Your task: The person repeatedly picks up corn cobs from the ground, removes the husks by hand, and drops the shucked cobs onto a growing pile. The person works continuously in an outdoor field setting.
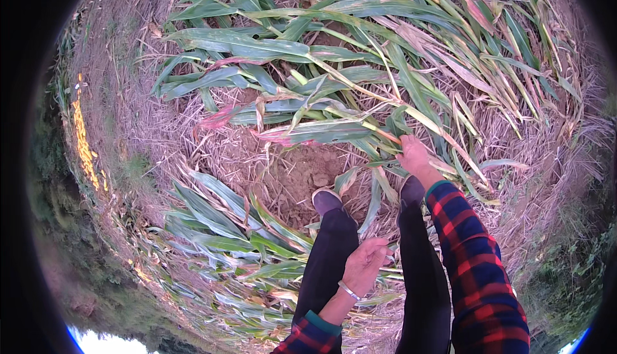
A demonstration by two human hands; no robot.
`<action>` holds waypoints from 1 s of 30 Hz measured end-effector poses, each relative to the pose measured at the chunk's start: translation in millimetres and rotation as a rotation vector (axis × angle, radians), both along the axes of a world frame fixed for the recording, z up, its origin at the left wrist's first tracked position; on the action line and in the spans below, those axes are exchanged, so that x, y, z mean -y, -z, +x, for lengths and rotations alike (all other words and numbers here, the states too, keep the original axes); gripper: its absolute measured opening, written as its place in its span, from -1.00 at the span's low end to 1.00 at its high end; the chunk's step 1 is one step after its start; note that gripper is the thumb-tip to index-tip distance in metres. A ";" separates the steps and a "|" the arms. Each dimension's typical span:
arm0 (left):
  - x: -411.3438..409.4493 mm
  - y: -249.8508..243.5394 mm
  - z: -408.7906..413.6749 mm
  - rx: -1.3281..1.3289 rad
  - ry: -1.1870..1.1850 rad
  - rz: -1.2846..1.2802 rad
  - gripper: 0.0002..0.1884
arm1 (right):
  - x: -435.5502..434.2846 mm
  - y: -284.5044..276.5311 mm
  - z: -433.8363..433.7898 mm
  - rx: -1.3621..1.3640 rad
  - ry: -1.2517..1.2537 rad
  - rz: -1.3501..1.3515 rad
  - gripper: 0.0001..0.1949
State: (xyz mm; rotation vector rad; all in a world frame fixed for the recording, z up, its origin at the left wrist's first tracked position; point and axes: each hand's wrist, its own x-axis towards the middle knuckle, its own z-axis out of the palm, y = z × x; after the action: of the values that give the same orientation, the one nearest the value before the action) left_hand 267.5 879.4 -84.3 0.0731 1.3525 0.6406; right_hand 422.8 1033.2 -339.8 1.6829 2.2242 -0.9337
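Observation:
My right hand (414,154) is closed around the lower part of a cut maize stalk (385,134), just beyond my right shoe. Green and reddish-dry leaves (313,132) spread from that stalk to the left over the ground. Between my legs hangs my left hand (364,265), fingers curled, with a bracelet at the wrist. Something small and pale shows by its fingertips, too blurred to name. A longer pale stalk (429,120) crosses behind the right hand, slanting down to the right.
Many felled maize plants (337,11) lie at the top. More maize leaves (221,228) lie by my left leg. Dry straw (164,113) and bare soil (299,175) cover the ground. Yellow maize cobs (83,137) form a row far left. Green bushes (559,277) stand right.

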 end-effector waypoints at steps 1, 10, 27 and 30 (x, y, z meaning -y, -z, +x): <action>0.3 -2.0 -0.5 -0.002 -0.013 0.001 -0.76 | 3.4 2.3 -3.0 0.081 -0.022 -0.083 -0.63; 0.9 -0.2 -9.4 -0.015 0.028 -0.068 -0.74 | -8.2 -39.5 -14.0 -0.065 0.042 0.153 -0.55; -11.7 2.6 4.6 0.100 0.024 -0.117 -0.74 | 177.6 -60.2 -28.4 0.052 -0.361 -0.253 -0.71; -6.8 3.6 1.6 0.087 0.007 -0.097 -0.74 | 161.1 -54.0 -46.7 0.091 -0.605 -0.491 -0.67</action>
State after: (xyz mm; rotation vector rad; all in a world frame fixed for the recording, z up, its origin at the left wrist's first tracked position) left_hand 269.2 886.2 -87.9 -0.0276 1.2964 0.5652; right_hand 376.1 872.0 -285.8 0.7608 2.0228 -1.0780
